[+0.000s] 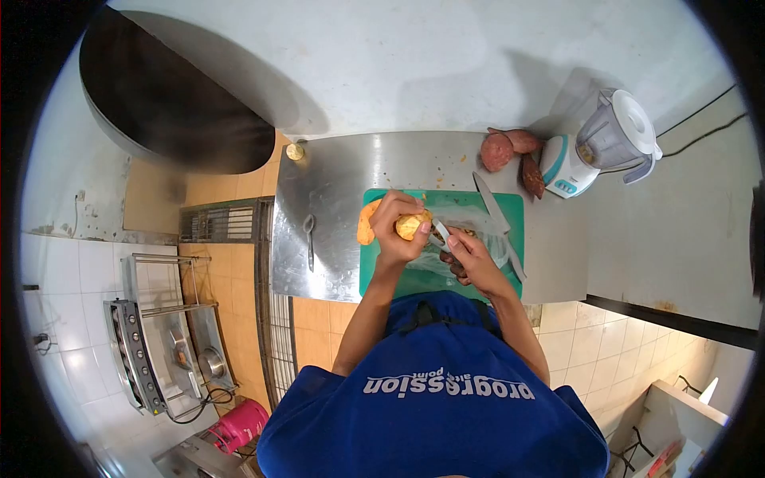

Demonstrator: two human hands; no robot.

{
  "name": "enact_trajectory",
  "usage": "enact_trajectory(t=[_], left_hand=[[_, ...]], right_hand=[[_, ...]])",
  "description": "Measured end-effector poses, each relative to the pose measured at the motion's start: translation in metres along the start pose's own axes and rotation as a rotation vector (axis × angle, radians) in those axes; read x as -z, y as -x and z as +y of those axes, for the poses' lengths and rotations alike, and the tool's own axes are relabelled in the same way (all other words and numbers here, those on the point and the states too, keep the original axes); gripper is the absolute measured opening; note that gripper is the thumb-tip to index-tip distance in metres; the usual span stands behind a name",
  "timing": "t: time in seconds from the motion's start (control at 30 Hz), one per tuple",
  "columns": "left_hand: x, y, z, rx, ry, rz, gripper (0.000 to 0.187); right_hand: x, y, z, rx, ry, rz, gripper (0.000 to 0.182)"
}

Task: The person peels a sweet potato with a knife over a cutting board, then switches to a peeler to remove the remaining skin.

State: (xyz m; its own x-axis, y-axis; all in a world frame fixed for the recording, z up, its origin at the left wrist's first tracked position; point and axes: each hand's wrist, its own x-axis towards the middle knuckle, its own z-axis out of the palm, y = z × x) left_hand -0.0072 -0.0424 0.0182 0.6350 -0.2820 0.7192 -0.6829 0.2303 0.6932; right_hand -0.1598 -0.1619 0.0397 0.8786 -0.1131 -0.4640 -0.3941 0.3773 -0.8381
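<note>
My left hand (pixel 392 227) is wrapped round a peeled yellow root piece (pixel 413 226) above the green cutting board (pixel 386 275). Close by on the right, my right hand (pixel 472 256) grips a small blade or peeler (pixel 441 232), its tip near the yellow piece. Under my hands a clear plastic bag (pixel 486 227) with dark scraps lies on the board. An orange peeled piece (pixel 366 223) sits at the board's left edge, partly behind my left hand. Knives (pixel 492 203) lie across the board's right side.
Red-skinned sweet potatoes (pixel 497 151) lie at the back right of the steel table (pixel 335 175), beside a white and teal blender (pixel 566 167). A metal utensil (pixel 309 239) lies on the left, with a small pale piece (pixel 296 151) at the back left corner.
</note>
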Motion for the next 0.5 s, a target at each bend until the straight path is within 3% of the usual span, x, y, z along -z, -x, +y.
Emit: enact_trajectory(t=[0.17, 0.33, 0.47, 0.5], left_hand=[[0.002, 0.000, -0.003, 0.035, 0.047, -0.013, 0.029], [0.000, 0.001, -0.003, 0.094, 0.052, 0.000, 0.024], [-0.001, 0.005, -0.005, 0.117, 0.021, 0.006, 0.022], [-0.001, 0.009, -0.008, 0.200, 0.058, 0.040, 0.021]], right_hand=[[0.001, -0.001, -0.001, 0.023, 0.110, -0.004, 0.051], [0.005, -0.006, 0.004, 0.357, 0.384, -0.019, 0.043], [0.002, 0.000, -0.003, 0.339, 0.468, 0.029, 0.043], [0.003, 0.001, -0.003, 0.414, 0.597, 0.049, 0.043]])
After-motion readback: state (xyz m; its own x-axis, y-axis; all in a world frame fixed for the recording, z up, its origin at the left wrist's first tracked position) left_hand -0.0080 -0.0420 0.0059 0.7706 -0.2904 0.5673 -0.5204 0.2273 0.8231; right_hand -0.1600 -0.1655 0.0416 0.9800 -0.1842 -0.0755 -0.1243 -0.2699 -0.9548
